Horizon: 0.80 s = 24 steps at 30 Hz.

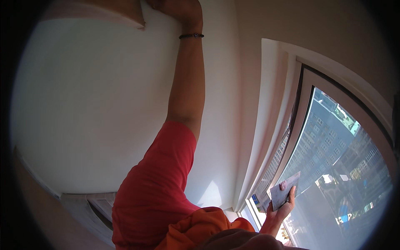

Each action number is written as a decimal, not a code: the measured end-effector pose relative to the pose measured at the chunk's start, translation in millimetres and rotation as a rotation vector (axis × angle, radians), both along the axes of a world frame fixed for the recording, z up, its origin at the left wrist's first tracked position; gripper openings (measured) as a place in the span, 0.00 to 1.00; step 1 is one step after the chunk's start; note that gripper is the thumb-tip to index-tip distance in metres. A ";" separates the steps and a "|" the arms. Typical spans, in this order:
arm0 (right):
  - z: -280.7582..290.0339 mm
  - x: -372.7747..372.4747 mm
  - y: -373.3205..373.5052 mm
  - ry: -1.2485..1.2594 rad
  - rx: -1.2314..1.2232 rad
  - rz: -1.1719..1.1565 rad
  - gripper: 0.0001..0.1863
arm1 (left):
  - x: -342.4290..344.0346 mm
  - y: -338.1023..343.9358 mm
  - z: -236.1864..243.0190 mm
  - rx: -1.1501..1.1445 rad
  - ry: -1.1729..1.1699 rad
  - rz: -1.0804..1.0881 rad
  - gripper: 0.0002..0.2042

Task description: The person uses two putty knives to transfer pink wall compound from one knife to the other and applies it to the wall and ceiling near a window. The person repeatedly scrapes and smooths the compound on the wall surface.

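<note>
My left arm, in a short red sleeve (154, 179), reaches up past a white wall. My left hand (179, 10) is at the top edge, bent toward the left; its fingers are largely cut off, so I cannot tell what they do. Close to it, at the upper left, is a pinkish-brown flat piece (98, 12) with a rough corner. At the lower right, in front of the window, my right hand (283, 206) grips a thin grey rectangular piece (287, 193) between thumb and fingers. A small pinkish patch shows on its face; whether lump or reflection is unclear.
A window (333, 166) with a pale frame fills the right side, with tall buildings beyond the glass. The white wall (91, 104) lies behind my raised arm. Orange cloth (204, 227) bunches at the bottom, and a grey wood-like surface (89, 204) shows at the lower left.
</note>
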State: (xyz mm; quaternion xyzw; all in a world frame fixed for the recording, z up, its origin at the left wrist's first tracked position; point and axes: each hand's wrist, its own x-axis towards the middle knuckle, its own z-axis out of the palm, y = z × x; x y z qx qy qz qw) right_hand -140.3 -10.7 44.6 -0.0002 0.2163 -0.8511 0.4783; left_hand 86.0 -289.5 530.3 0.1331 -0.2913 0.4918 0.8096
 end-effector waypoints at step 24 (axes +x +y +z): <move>36.9 14.0 7.6 -0.018 -0.059 0.086 0.22 | -15.2 105.4 -237.0 0.783 -0.531 -1.076 0.17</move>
